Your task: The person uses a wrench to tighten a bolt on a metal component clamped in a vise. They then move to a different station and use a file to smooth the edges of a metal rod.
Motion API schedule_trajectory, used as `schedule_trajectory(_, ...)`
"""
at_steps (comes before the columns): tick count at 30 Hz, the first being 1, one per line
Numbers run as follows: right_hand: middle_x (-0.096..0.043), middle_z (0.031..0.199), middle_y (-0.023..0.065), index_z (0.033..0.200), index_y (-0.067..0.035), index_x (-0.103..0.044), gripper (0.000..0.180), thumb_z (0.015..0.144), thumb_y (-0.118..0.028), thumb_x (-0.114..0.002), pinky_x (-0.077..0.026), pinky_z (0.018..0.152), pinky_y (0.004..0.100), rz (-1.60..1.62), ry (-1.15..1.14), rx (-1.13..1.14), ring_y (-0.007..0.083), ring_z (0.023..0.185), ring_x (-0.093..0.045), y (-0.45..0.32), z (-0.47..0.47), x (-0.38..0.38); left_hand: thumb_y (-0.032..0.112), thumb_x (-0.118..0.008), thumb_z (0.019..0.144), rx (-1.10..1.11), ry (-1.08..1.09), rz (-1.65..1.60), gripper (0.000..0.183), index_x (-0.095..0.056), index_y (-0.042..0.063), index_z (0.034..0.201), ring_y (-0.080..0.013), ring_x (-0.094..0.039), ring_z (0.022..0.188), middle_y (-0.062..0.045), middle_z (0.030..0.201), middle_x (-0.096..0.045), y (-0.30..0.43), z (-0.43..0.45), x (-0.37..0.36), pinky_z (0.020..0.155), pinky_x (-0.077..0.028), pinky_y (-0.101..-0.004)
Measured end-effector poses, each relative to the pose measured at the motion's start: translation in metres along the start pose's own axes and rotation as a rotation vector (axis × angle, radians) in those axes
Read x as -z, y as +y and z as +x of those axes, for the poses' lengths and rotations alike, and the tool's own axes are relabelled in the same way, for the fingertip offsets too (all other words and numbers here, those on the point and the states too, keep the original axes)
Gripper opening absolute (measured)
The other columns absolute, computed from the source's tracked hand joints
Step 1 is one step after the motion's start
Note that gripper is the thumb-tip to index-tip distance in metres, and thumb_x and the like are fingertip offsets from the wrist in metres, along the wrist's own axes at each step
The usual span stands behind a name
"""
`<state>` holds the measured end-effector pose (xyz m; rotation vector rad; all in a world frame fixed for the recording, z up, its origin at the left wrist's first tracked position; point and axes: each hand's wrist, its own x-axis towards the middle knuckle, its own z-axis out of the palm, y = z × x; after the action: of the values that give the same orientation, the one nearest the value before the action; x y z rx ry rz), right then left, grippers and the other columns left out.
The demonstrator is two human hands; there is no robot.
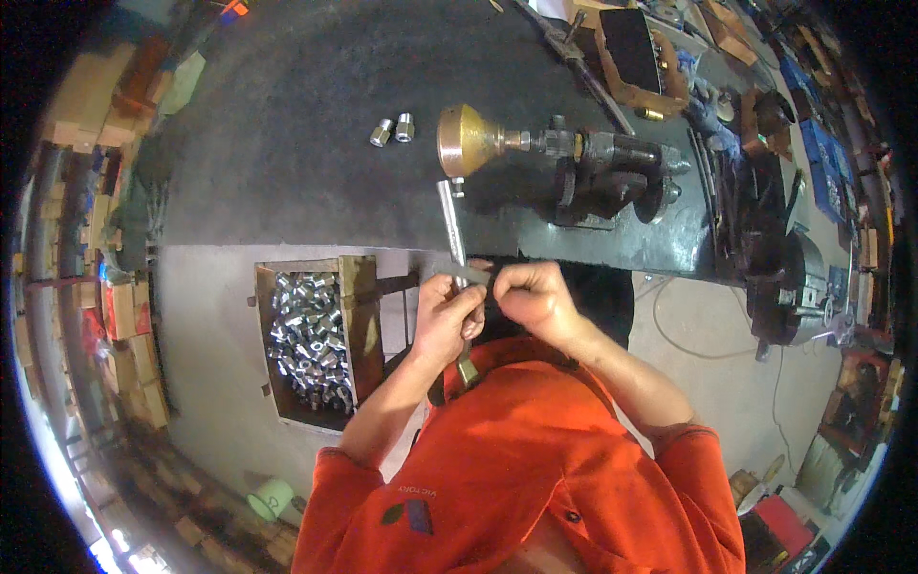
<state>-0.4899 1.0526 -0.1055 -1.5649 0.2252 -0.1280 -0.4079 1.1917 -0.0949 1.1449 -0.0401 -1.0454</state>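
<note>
My left hand (452, 312) grips a long silvery metal rod or tube (450, 222), whose far end reaches over the dark workbench (287, 143). A flat grey strip (470, 274) crosses the rod at my fingers. Beside it, my right hand (534, 290) has curled fingers close to the strip's end; whether they hold it is unclear. Beyond the rod's tip stand a small metal fitting (458, 188) and a brass-coloured cone-shaped part (466, 140), joined to a dark metal fixture (617, 158). Two hex metal fittings (382, 133) lie to its left.
Below the bench edge at left, a wooden crate (362, 323) holds several shiny metal fittings. A cardboard box (645, 97), a long metal bar (599, 90) and assorted tools occupy the bench's right side. A dark machine (785, 287) stands at far right, with a cable (656, 316) below.
</note>
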Motion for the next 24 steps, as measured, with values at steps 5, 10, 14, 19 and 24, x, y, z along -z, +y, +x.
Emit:
schedule_trajectory(5,-0.046,0.056,0.0021,0.065,0.000,-0.053,0.007,0.069,-0.006,-0.050,-0.038,0.051,0.0246,0.159,0.134,0.058,0.0058,0.056,-0.044,-0.019,0.043,0.010,-0.001,-0.051,0.082,0.068,-0.140,-0.025,0.014,-0.050,-0.002,0.096,-0.0066,-0.034,0.035,-0.002,0.054,-0.044,0.008,0.001,-0.001,0.031,-0.025,-0.0208)
schedule_trajectory(10,-0.046,0.055,0.0078,0.065,-0.005,-0.054,0.005,0.068,-0.007,-0.053,-0.039,0.049,0.0281,-0.172,-0.009,0.090,0.0155,0.048,-0.045,-0.009,-0.003,-0.005,-0.001,-0.051,0.081,0.042,-0.194,-0.026,0.038,-0.046,-0.005,0.118,-0.0053,-0.033,0.034,0.000,0.052,-0.042,0.007,-0.002,0.007,0.031,-0.024,-0.0205)
schedule_trajectory(14,-0.045,0.053,0.0074,0.065,-0.003,-0.056,0.010,0.069,-0.010,-0.052,-0.038,0.049,0.0270,-0.083,0.009,0.059,0.0082,0.050,-0.044,-0.009,0.020,0.003,-0.003,-0.050,0.081,0.091,-0.153,-0.027,0.041,-0.042,-0.007,0.121,-0.0056,-0.032,0.033,0.001,0.050,-0.040,0.007,-0.001,0.010,0.031,-0.024,-0.0207)
schedule_trajectory(19,-0.044,0.054,0.0032,0.063,-0.002,-0.053,0.008,0.067,-0.009,-0.050,-0.036,0.049,0.0259,-0.006,0.085,0.125,0.0060,0.054,-0.042,-0.018,0.036,-0.001,-0.005,-0.050,0.079,0.064,-0.170,-0.024,0.039,-0.042,-0.006,0.118,-0.0062,-0.032,0.034,0.001,0.049,-0.040,0.007,-0.003,0.007,0.031,-0.025,-0.0211)
schedule_trajectory(24,-0.042,0.052,0.0020,0.061,-0.003,-0.053,0.004,0.064,-0.006,-0.053,-0.035,0.049,0.0234,-0.035,-0.093,0.012,0.0050,0.055,-0.041,-0.001,0.002,-0.003,-0.005,-0.049,0.078,0.052,-0.161,0.006,0.020,-0.048,-0.001,0.097,-0.0072,-0.033,0.034,0.000,0.050,-0.039,0.008,-0.003,0.007,0.032,-0.026,-0.0217)
